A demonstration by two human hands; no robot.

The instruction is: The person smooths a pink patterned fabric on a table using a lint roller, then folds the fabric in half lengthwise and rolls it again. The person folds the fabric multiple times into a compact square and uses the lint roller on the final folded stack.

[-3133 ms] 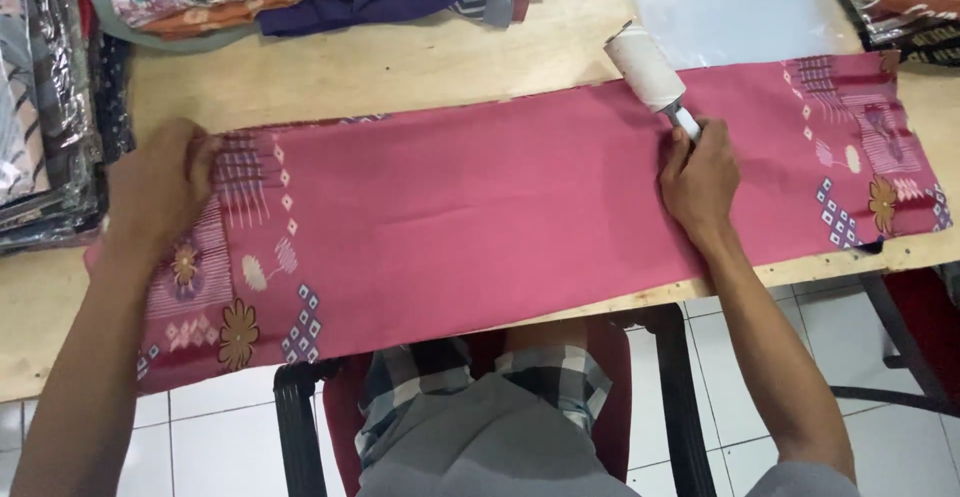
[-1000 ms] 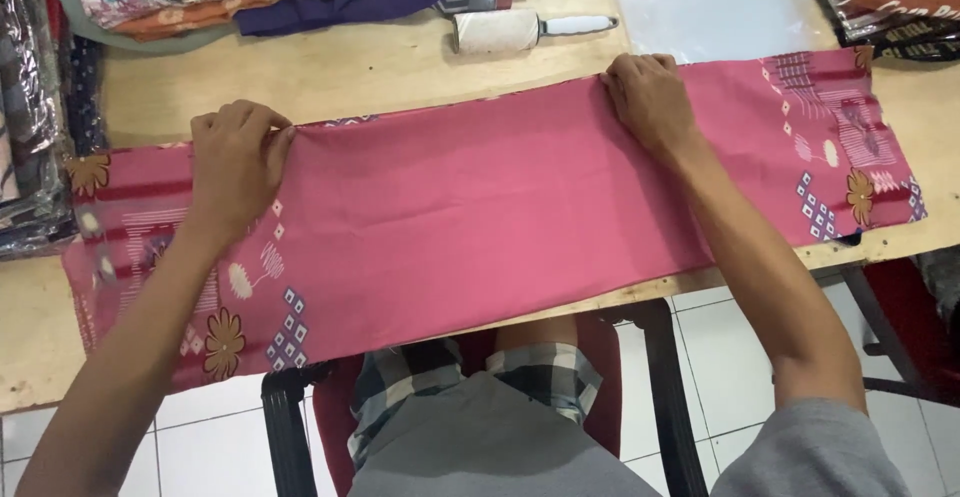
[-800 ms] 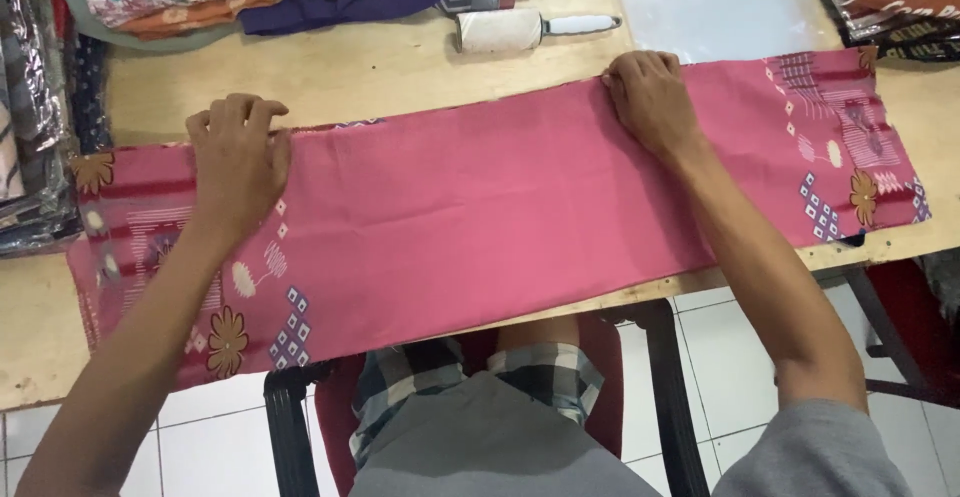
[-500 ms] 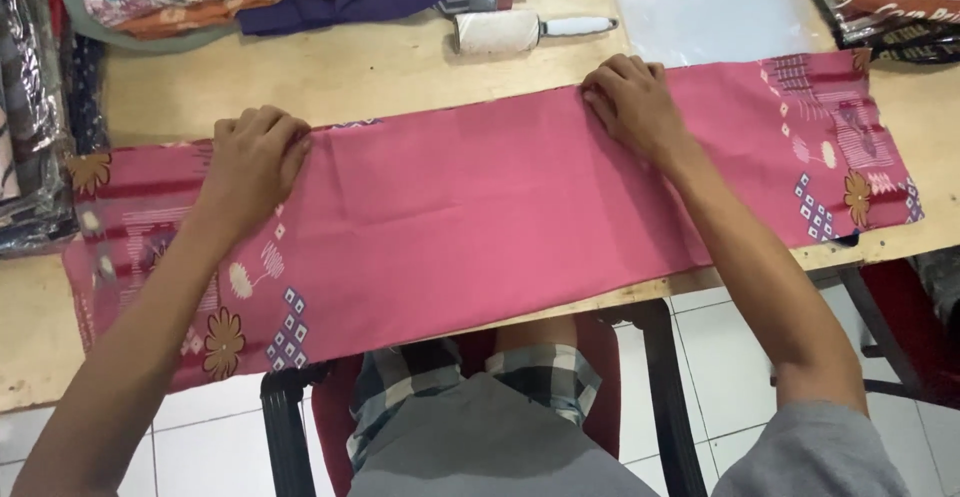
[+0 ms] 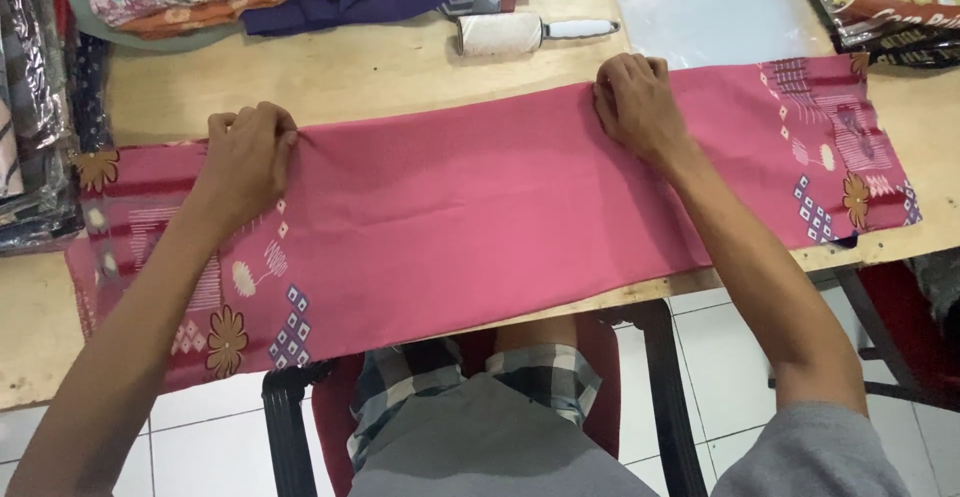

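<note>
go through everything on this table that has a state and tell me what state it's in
pink cloth: folded into a long strip, flat, near edge overhanging the table
left hand: gripping the cloth's far edge
right hand: gripping the cloth's far edge
lint roller: lying on its side, untouched

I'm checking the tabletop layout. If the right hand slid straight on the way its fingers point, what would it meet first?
Probably the lint roller: the right hand points up-left off the pink cloth; only bare table lies between.

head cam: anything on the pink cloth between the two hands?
Nothing. In the head view the pink cloth is bare plain fabric between the left hand and right hand. The lint roller lies beyond it, on the wooden table.
</note>
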